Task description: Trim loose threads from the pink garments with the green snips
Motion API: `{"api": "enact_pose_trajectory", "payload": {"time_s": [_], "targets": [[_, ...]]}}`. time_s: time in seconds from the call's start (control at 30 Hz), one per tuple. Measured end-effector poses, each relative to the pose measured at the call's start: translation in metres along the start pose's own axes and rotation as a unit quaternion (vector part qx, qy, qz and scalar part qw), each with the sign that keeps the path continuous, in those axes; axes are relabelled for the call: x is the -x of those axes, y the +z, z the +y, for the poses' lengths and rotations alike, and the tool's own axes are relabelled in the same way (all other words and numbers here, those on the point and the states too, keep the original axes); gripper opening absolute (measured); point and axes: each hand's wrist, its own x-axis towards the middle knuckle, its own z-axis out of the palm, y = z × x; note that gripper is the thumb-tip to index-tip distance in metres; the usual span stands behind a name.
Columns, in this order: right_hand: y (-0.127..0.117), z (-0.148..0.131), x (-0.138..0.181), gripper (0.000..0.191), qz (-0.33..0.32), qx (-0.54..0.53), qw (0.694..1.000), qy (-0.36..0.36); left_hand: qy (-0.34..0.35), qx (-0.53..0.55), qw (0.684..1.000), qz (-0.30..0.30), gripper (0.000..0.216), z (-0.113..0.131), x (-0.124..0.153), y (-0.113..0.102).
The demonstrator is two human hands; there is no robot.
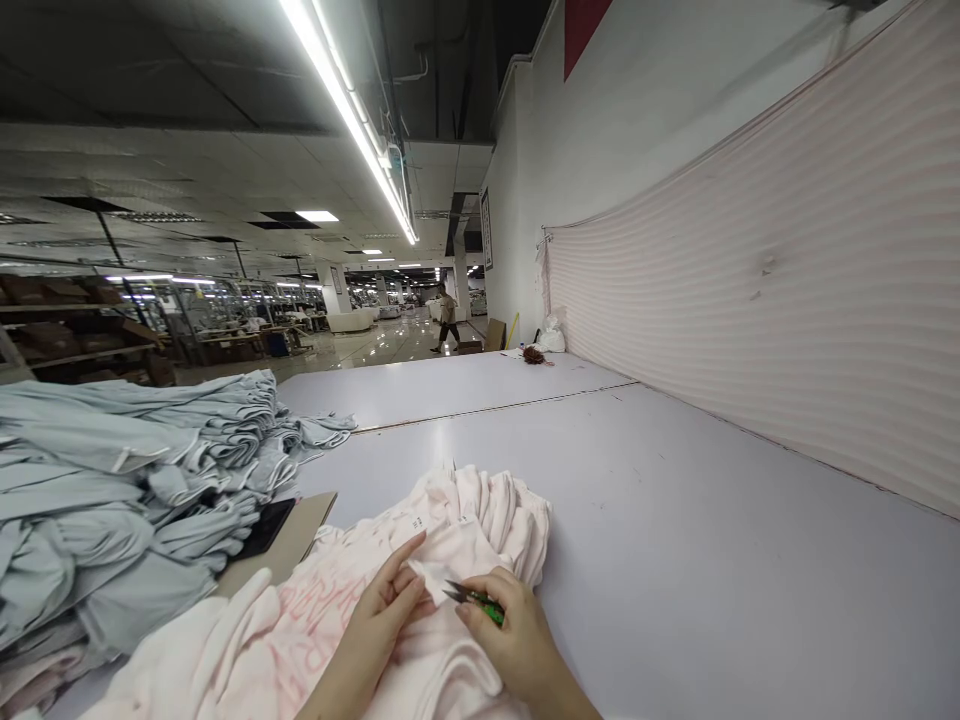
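A pale pink garment (465,530) with faint printed lettering lies bunched on the white table at the bottom centre. My left hand (386,605) rests on it, fingers pinching a fold of the fabric. My right hand (517,635) is closed around small green-handled thread snips (469,595), whose dark blades point left at the pinched fold. The two hands are almost touching.
A big heap of light blue-grey garments (120,480) fills the left side. A black phone (264,528) lies on a cardboard sheet (292,545) beside it. Striped pink cloth (787,330) hangs along the right wall. The white table (675,520) stretches ahead; a person (448,318) walks far off.
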Motion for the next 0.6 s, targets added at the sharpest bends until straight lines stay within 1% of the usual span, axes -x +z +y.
{"api": "enact_pose_trajectory", "payload": {"time_s": [0.07, 0.1, 0.17, 0.23, 0.27, 0.37, 0.43, 0.47, 0.5, 0.53, 0.6], "targets": [[-0.001, 0.000, 0.002, 0.019, 0.002, 0.013, 1.000, -0.012, 0.003, 0.008, 1.000, -0.004, 0.101, -0.005, -0.001, -0.002], [-0.002, 0.000, 0.003, 0.020, 0.005, 0.031, 0.999, -0.024, 0.007, 0.008, 1.000, -0.007, 0.104, -0.007, -0.001, -0.003], [-0.002, -0.003, 0.004, 0.021, 0.010, 0.079, 0.995, -0.053, 0.022, 0.006, 1.000, -0.007, 0.101, -0.009, -0.001, -0.004], [-0.001, -0.005, 0.004, 0.018, 0.014, 0.106, 0.992, -0.072, 0.024, 0.008, 1.000, -0.002, 0.092, -0.011, 0.001, -0.005], [-0.001, -0.006, 0.003, 0.017, 0.020, 0.104, 0.992, -0.074, 0.022, 0.007, 1.000, 0.003, 0.085, -0.011, 0.002, -0.005], [-0.001, -0.002, -0.010, 0.019, 0.072, 0.076, 0.993, -0.050, 0.009, -0.037, 0.999, -0.006, 0.057, -0.017, 0.003, -0.004], [-0.002, 0.004, -0.026, 0.031, 0.109, 0.076, 0.991, -0.013, 0.014, -0.087, 0.996, -0.021, 0.045, -0.023, 0.002, -0.003], [-0.003, 0.008, -0.036, 0.038, 0.113, 0.077, 0.991, 0.009, 0.018, -0.112, 0.993, -0.026, 0.043, -0.027, 0.002, -0.003], [-0.003, 0.013, -0.045, 0.040, 0.104, 0.075, 0.991, 0.028, 0.028, -0.138, 0.990, -0.028, 0.042, -0.029, 0.003, -0.002], [-0.004, 0.017, -0.053, 0.036, 0.087, 0.070, 0.993, 0.042, 0.041, -0.166, 0.985, -0.027, 0.040, -0.032, 0.003, -0.002], [-0.004, 0.024, -0.064, 0.014, 0.052, 0.056, 0.996, 0.048, 0.086, -0.250, 0.964, -0.008, 0.036, -0.032, 0.006, -0.002]]}}
